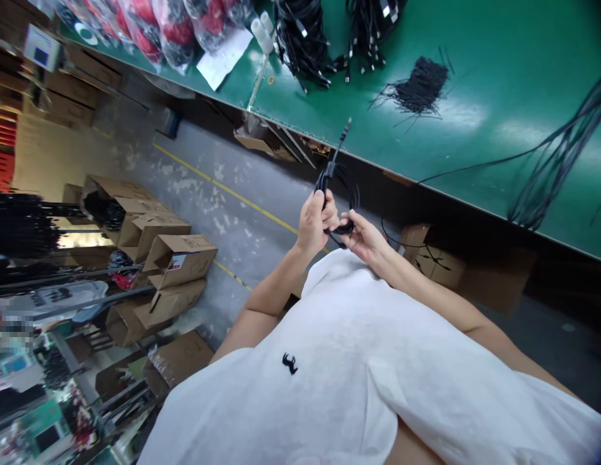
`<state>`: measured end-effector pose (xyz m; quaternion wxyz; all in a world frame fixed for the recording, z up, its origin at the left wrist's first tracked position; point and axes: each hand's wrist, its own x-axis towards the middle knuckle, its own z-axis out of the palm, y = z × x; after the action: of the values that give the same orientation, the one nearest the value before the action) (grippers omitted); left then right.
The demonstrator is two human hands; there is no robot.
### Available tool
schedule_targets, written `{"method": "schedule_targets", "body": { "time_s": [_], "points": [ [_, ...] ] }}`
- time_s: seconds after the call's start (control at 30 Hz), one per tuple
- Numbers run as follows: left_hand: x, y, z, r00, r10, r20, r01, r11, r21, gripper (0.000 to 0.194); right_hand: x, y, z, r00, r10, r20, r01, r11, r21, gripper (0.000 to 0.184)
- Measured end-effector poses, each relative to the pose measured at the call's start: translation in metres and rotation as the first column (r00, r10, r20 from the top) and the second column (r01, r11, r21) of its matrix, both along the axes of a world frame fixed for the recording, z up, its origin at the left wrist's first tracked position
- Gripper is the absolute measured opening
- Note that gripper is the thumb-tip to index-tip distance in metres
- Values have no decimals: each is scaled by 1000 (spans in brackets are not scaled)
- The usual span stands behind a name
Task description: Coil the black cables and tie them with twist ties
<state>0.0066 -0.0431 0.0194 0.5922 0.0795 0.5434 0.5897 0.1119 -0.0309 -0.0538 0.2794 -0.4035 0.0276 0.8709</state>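
Observation:
A black cable wound into a coil is held in front of my white shirt, just off the near edge of the green table. My left hand is closed round the coil's left side, thumb on top. On the coil's lower right, the fingers of my right hand pinch the strands. One cable end with a plug sticks up past the coil toward the table edge. Where the fingers meet, part of the coil is hidden.
On the green table are a pile of short black ties, bundled black cables, loose long cables, bagged red-and-black items and a white paper. Cardboard boxes stand on the left.

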Motion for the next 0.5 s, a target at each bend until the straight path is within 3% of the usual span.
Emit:
{"method": "schedule_targets", "body": {
  "time_s": [0.1,0.2,0.27,0.3,0.33,0.37,0.4,0.43,0.5],
  "points": [
    [1,4,-13,995,69,-68,-68,997,20,30,-23,-3,0,988,-149,-34,148,988,-31,19],
    [-4,-1,-22,998,25,-64,-24,999,29,29,-26,-4,-5,982,-189,16,188,981,51,24],
    [-13,-8,-25,999,-11,-47,13,1000,28,30,-13,-9,-10,995,-39,87,24,984,174,21],
    [-19,-11,-27,998,-38,-42,39,999,27,31,-3,-12,-12,981,116,157,-154,954,256,19],
    [-26,-14,-28,996,-82,-42,83,996,21,33,9,-15,-12,921,272,278,-359,870,340,20],
    [-32,-17,-31,988,-148,-48,149,989,8,34,22,-18,-11,822,348,451,-536,740,407,23],
    [-38,-20,-33,970,-234,-57,234,972,-13,35,35,-19,-8,706,308,638,-667,592,453,25],
    [-43,-22,-37,941,-333,-67,331,943,-37,37,45,-19,-4,597,155,787,-754,443,485,27],
    [-49,-27,-45,841,-537,-64,533,843,-78,41,57,-13,7,460,-247,853,-854,139,501,31]
  ]
}}
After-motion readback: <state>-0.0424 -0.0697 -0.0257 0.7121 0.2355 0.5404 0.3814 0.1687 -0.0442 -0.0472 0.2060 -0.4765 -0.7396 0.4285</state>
